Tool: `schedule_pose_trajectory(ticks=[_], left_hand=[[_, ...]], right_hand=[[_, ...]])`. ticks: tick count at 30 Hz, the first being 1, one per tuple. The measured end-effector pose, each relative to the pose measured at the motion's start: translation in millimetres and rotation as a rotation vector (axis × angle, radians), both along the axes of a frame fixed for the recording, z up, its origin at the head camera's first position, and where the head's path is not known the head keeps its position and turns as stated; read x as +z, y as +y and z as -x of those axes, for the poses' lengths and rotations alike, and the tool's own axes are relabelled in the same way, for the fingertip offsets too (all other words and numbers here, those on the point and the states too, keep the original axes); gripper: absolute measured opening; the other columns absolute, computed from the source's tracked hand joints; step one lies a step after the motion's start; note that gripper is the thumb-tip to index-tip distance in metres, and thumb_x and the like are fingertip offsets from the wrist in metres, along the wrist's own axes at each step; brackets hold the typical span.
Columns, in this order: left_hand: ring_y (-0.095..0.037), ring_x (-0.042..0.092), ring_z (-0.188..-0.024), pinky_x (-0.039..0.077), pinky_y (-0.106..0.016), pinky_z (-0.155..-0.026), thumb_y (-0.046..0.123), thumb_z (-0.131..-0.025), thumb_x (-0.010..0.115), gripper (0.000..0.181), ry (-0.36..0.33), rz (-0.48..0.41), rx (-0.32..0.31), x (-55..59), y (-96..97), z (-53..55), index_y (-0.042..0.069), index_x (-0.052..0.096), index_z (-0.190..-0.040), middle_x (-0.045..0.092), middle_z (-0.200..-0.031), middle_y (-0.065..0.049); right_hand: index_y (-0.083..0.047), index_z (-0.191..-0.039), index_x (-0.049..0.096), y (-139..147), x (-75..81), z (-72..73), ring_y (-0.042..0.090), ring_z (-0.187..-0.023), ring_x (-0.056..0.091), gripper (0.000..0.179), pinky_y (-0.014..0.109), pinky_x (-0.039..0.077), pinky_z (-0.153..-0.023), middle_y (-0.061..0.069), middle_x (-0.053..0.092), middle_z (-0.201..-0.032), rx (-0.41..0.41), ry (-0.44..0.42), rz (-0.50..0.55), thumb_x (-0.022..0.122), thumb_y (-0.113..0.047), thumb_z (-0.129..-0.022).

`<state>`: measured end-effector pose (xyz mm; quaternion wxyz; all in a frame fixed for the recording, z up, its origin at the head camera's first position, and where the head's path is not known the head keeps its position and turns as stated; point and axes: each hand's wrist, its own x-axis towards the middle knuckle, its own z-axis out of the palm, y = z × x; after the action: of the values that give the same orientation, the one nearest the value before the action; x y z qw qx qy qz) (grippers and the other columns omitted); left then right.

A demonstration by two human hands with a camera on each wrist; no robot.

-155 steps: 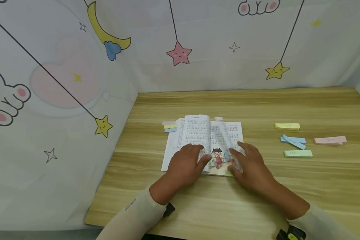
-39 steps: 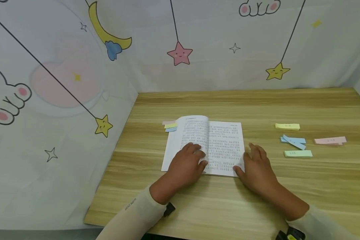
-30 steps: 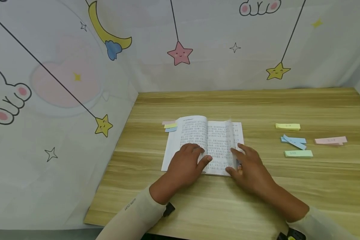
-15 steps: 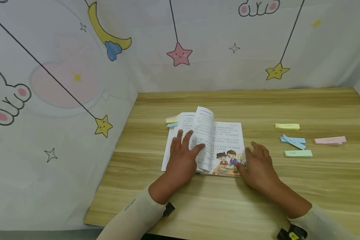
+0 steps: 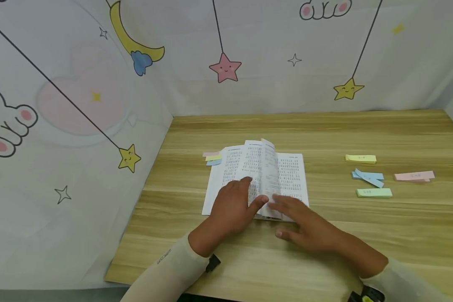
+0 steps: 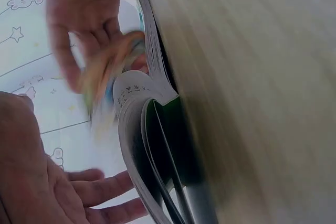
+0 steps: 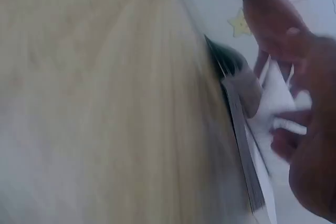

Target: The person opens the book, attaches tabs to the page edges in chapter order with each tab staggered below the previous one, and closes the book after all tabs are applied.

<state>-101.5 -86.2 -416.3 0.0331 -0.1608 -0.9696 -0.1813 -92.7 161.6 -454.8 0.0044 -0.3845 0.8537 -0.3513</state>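
An open book lies on the table, with small printed text on its pages. One loose page stands up near the middle, curving to the left. My left hand rests on the left-hand pages, fingers spread and thumb reaching toward the raised page. My right hand touches that page from the right with extended fingers, its thumb held apart below. In the left wrist view the pages arch up beside the fingers, and the far hand is blurred. Pink, yellow and blue tabs stick out at the book's upper left edge.
To the right of the book lie strips of sticky notes: a yellow pad, crossed blue ones, a pink one and a green pad. A cartoon-printed cloth hangs behind and left of the wooden table.
Several pages have turned to the left. Since half a second ago my right hand has swept left from the book's right edge to its middle, and the illustrated page is out of sight.
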Motion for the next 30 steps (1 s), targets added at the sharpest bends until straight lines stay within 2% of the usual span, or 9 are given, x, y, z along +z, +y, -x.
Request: schedule_pose_trajectory(ticks=[2,4,6,9,12,16,25,27,30], left_hand=[[-0.035,0.065,-0.11,0.05,-0.048,-0.094,0.061,-0.099,0.056,0.085,0.006,-0.009,0.039,0.7,0.5,0.2,-0.004,0.037,-0.151,0.067,-0.119,-0.02],[-0.038,0.062,-0.114,0.05,-0.05,-0.094,0.049,-0.096,0.069,0.092,0.029,0.001,0.074,-0.5,0.2,0.5,-0.004,0.026,-0.156,0.062,-0.125,-0.025],[-0.043,0.05,-0.13,0.043,-0.054,-0.104,0.034,-0.092,0.078,0.095,0.061,0.028,0.101,-2.1,-1.3,1.0,0.001,0.021,-0.16,0.049,-0.141,-0.029],[-0.047,0.021,-0.149,0.024,-0.06,-0.116,0.013,-0.088,0.078,0.081,0.115,0.108,0.09,-4.6,-4.8,1.8,0.014,0.039,-0.158,0.027,-0.159,-0.026],[-0.044,0.023,-0.15,0.022,-0.058,-0.118,0.0,-0.085,0.071,0.057,0.162,0.181,-0.017,-4.8,-7.1,1.3,0.02,0.065,-0.138,0.036,-0.159,-0.018],[-0.035,0.048,-0.138,0.034,-0.045,-0.115,0.006,-0.092,0.067,0.028,0.147,0.188,-0.14,-3.9,-6.3,-0.8,0.013,0.075,-0.119,0.061,-0.139,-0.011],[-0.028,0.049,-0.136,0.04,-0.042,-0.111,0.045,-0.107,0.051,0.042,0.014,0.092,-0.083,-1.5,-3.2,-1.5,0.01,0.069,-0.124,0.061,-0.137,-0.009],[-0.028,0.049,-0.137,0.04,-0.044,-0.11,0.049,-0.107,0.047,0.05,-0.011,0.07,-0.072,-1.3,-3.4,-1.4,0.008,0.065,-0.128,0.06,-0.138,-0.009],[-0.029,0.053,-0.132,0.045,-0.046,-0.104,0.058,-0.105,0.044,0.067,-0.036,0.014,-0.027,-0.3,-3.4,-1.2,0.004,0.051,-0.145,0.06,-0.138,-0.01]], right_hand=[[-0.015,-0.147,0.054,-2,2.5,-3.8,0.028,-0.138,0.048,0.052,0.048,0.041,-0.109,0.003,0.052,-0.15,0.129,-0.066,0.067,0.07,-0.019,-0.099],[-0.016,-0.14,0.06,-3,5.2,-5.0,0.024,-0.131,0.054,0.04,0.045,0.044,-0.105,-0.002,0.06,-0.139,0.098,-0.066,0.105,0.068,-0.014,-0.1],[-0.011,-0.132,0.065,-3,6.6,-2.4,0.029,-0.129,0.054,0.034,0.048,0.044,-0.104,0.004,0.063,-0.135,-0.074,-0.017,0.096,0.069,-0.011,-0.098],[0.006,-0.13,0.062,3,5.3,4.7,0.046,-0.137,0.039,0.044,0.06,0.033,-0.108,0.027,0.05,-0.142,-0.39,0.028,-0.053,0.074,-0.015,-0.094],[0.02,-0.13,0.054,10,0.9,9.3,0.058,-0.139,0.022,0.06,0.069,0.024,-0.108,0.042,0.031,-0.149,-0.529,0.013,-0.225,0.076,-0.02,-0.091],[0.02,-0.124,0.058,13,-3.5,8.5,0.058,-0.14,0.02,0.056,0.07,0.025,-0.107,0.042,0.029,-0.15,-0.521,0.023,-0.297,0.076,-0.021,-0.091],[0.016,-0.128,0.061,3,0.0,4.9,0.053,-0.138,0.032,0.056,0.068,0.028,-0.106,0.036,0.042,-0.146,-0.479,0.125,-0.263,0.081,-0.015,-0.086],[0.009,-0.135,0.059,0,1.3,3.5,0.051,-0.136,0.037,0.06,0.066,0.03,-0.107,0.032,0.045,-0.147,-0.402,0.108,-0.207,0.081,-0.019,-0.087],[-0.004,-0.149,0.051,-3,3.6,-0.7,0.041,-0.138,0.044,0.065,0.059,0.035,-0.109,0.019,0.048,-0.151,-0.167,0.054,-0.066,0.078,-0.024,-0.093]])
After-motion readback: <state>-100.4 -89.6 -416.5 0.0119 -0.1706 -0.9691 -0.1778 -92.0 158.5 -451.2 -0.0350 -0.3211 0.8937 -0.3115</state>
